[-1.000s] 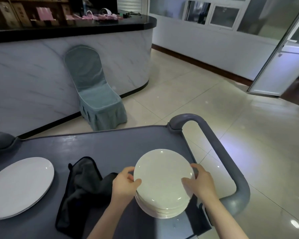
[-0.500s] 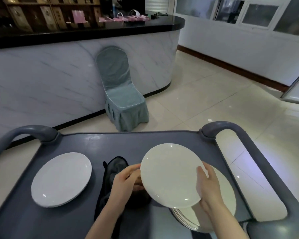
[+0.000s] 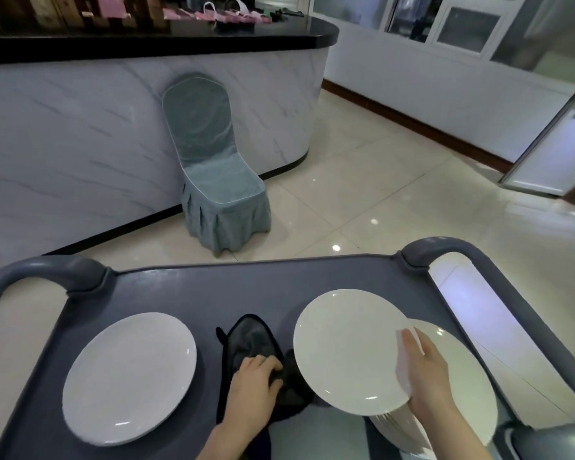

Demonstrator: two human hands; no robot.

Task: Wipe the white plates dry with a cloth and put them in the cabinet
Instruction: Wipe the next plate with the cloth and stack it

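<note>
My right hand (image 3: 425,370) grips the right rim of a white plate (image 3: 346,350), held lifted and tilted above a stack of white plates (image 3: 462,386) at the cart's right end. My left hand (image 3: 253,383) rests on a dark cloth (image 3: 253,340) in the middle of the cart, fingers curled into its folds. Another white plate (image 3: 130,376) lies flat at the cart's left. The cabinet is not in view.
The plates and cloth sit on a grey service cart (image 3: 246,287) with looped handles at both ends (image 3: 472,260). Beyond it stand a grey-covered chair (image 3: 219,180) and a marble-fronted counter (image 3: 80,134). Glossy tiled floor spreads to the right.
My left hand let go of the plate and moved down onto the dark cloth. My right hand alone now holds the plate, lifted off the stack.
</note>
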